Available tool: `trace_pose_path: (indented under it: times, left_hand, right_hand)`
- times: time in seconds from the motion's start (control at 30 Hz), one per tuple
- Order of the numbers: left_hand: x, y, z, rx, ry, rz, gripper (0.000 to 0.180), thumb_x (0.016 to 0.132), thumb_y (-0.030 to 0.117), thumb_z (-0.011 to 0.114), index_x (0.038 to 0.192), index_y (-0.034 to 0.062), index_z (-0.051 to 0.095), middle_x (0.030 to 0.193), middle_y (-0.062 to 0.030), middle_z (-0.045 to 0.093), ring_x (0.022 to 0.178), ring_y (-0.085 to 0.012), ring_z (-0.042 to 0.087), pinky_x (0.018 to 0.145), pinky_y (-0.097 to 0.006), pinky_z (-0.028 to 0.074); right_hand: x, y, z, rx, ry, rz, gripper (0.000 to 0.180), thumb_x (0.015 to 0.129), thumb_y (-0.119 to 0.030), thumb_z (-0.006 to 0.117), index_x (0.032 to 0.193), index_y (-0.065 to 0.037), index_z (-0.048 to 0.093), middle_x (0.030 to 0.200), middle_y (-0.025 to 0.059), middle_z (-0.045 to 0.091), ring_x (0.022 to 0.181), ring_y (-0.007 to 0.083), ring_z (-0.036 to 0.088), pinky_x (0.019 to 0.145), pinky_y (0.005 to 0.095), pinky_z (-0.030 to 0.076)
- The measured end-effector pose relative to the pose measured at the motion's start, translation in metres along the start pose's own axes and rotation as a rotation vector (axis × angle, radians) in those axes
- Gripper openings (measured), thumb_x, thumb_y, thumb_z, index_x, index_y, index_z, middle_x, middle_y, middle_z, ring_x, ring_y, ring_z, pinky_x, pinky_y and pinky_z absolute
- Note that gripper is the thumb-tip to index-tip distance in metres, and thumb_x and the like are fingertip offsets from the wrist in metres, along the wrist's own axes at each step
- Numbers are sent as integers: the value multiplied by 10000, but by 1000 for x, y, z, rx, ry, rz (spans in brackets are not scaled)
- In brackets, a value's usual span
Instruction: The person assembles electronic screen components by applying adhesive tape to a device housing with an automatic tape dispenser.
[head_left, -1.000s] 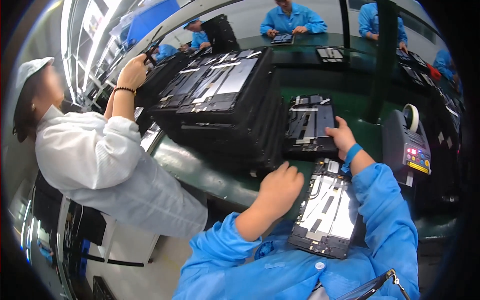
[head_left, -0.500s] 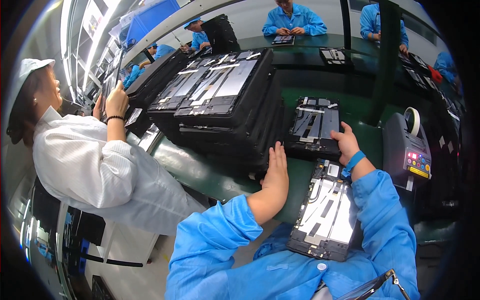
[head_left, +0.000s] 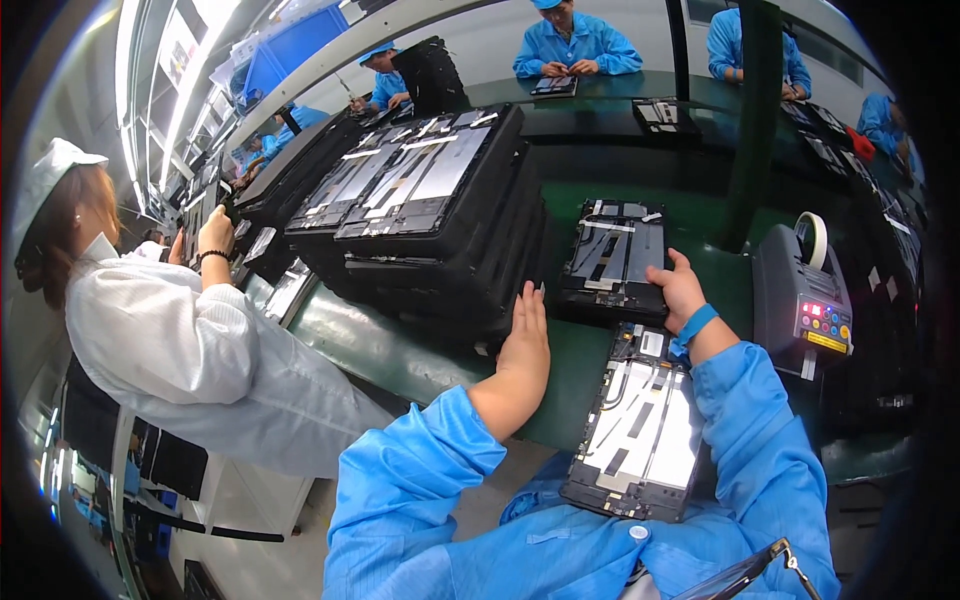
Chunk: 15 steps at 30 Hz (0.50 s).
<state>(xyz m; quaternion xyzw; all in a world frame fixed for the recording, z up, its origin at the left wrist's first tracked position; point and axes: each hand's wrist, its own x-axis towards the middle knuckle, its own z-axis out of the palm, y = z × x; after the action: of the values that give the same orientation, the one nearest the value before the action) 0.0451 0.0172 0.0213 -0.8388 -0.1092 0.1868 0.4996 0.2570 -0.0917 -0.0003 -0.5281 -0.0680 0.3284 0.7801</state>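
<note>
Tablet panel (head_left: 612, 250) lies over the green table (head_left: 575, 375), just right of the tall black tray stack (head_left: 450, 275). My right hand (head_left: 685, 295) reaches its right edge, fingers bent; whether they grip, I cannot tell. My left hand (head_left: 525, 345) holds nothing, fingers straight at the stack's near corner; a second ago they were curled. Nearer my body lies a second panel (head_left: 645, 430).

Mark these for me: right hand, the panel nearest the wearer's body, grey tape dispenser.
Right hand (head_left: 682, 291), head view: back of the hand.
Panel nearest the wearer's body (head_left: 642, 424), head view: middle of its face.
Grey tape dispenser (head_left: 790, 290), head view: housing.
</note>
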Motion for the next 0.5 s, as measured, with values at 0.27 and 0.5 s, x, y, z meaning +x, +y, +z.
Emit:
trace_pose_path:
  times: [0.27,0.5]
  left_hand:
    - [15,-12,33,-64,-18,-88,530,919,257,425,1396,30,384,1490,-173,277,1373,-448,185,1095,-549,176]
    - [26,-28,65,-20,10,-128,538,923,272,425,1412,56,362,1496,-135,279,1376,-423,198,1093,-541,192]
  right_hand:
    - [1,4,-1,8,-9,0,755,808,3,611,1429,-69,189,1004,170,564,782,233,605,662,415,552]
    - [4,5,-6,-13,1,-16,763,803,0,617,1430,-65,187,1012,170,563,789,239,603,677,419,551]
